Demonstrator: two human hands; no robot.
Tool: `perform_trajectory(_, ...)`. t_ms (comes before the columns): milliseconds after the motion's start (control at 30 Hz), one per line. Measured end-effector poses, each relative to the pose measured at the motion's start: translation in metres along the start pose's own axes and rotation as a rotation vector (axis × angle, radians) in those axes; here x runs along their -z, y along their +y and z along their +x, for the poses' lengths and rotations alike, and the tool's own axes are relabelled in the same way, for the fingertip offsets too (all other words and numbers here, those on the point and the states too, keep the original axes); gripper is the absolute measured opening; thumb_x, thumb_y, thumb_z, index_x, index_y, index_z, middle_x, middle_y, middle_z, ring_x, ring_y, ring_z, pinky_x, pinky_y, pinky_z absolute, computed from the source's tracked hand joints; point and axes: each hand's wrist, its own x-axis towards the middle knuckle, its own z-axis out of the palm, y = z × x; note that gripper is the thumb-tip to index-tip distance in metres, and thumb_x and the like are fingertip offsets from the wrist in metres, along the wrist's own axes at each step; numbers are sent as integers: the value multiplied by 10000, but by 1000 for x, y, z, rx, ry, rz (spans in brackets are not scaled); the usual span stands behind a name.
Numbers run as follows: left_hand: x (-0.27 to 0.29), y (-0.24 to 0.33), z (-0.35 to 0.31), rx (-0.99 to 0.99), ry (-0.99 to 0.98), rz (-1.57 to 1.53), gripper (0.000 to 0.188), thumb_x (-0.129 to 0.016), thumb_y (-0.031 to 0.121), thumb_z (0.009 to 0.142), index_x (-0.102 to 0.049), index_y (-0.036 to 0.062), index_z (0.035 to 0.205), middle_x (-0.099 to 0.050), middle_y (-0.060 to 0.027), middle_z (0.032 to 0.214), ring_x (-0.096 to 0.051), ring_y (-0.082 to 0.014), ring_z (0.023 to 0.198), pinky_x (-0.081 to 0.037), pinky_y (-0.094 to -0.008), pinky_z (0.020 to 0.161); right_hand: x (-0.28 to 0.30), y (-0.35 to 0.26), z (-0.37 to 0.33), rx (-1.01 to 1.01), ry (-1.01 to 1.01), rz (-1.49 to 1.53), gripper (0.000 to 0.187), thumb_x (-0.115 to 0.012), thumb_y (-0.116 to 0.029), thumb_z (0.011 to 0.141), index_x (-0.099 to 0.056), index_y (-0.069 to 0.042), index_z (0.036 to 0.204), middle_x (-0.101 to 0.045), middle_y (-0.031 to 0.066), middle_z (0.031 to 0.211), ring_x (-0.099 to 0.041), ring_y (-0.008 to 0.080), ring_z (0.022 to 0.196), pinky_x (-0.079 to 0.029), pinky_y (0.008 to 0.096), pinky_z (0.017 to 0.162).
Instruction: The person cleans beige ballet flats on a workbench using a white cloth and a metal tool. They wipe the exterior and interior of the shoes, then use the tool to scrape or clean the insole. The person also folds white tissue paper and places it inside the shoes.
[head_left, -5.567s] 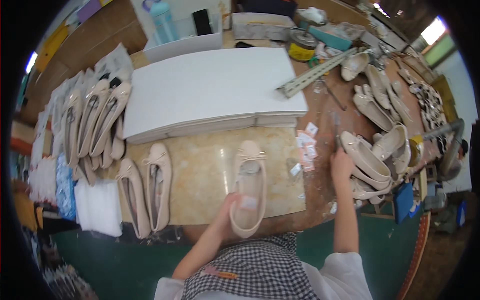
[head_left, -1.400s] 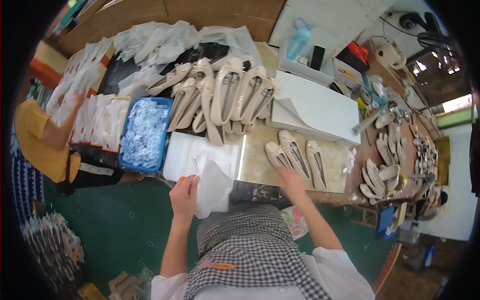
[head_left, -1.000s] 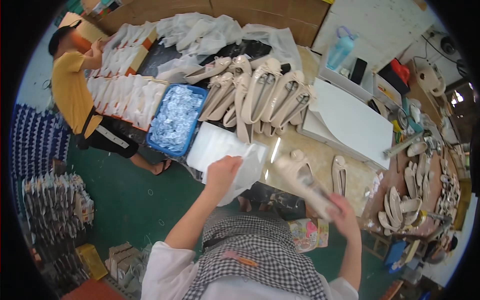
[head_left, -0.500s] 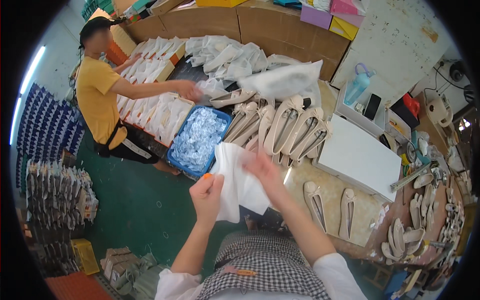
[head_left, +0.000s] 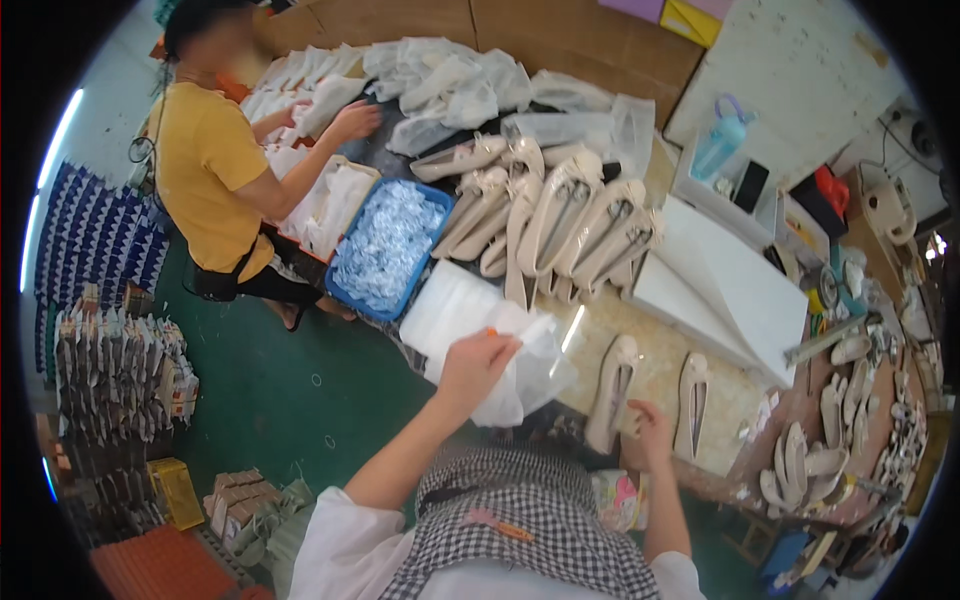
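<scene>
My left hand (head_left: 478, 365) is closed on the top edge of a white translucent bag (head_left: 465, 310), which hangs in front of me. Something small and orange shows at its fingers. My right hand (head_left: 653, 432) has its fingers stretched apart at the side of a beige ballet flat (head_left: 612, 395); that shoe is tilted and a little blurred. Whether the fingertips touch it I cannot tell. Just to the right, a matching ballet flat (head_left: 692, 400) with a bow lies on the table, its toe pointing away from me.
Beyond my hands lies a pile of beige ballet flats (head_left: 590, 235). Left of it stands a blue basket (head_left: 345, 290) of crumpled clear plastic. A co-worker in a yellow shirt (head_left: 205, 150) bends over wrapped shoes at the far left. A white box (head_left: 700, 300) sits at the right.
My right hand has left the bag and come down to the ballet flat, whose heel has swung left. My left hand has moved right with the bag. The co-worker's arm has drawn back.
</scene>
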Motion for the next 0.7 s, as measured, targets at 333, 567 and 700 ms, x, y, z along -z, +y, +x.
perform_trajectory(333, -10, 4, -4, 88, -77, 106, 133, -636, 149, 824, -682, 37, 879, -583, -129, 690, -577, -289, 569, -447, -359, 533, -148, -6, 0, 179, 387, -147, 825, -698, -266, 756, -264, 17, 1398, -81, 299, 1466, -233, 452, 1327, -250, 407, 1089)
perform_trajectory(567, -4, -31, -12, -14, -65, 288, 128, -629, 169, 826, -668, 53, 863, -563, -100, 675, -565, -278, 554, -440, -362, 510, -36, -84, -115, 337, -48, -23, 417, -547, -30, 828, -527, -7, 1244, -342, 165, 1437, -398, 297, 1269, -327, 362, 1041)
perform_trajectory(700, -9, 6, -42, -249, -236, 302, 98, -621, 187, 815, -626, 110, 754, -560, -71, 679, -577, -254, 548, -464, -365, 495, -46, -164, -155, 485, -157, -638, 416, -532, -35, 835, -531, -40, 1252, -431, 158, 1371, -441, 311, 1227, -356, 365, 1019)
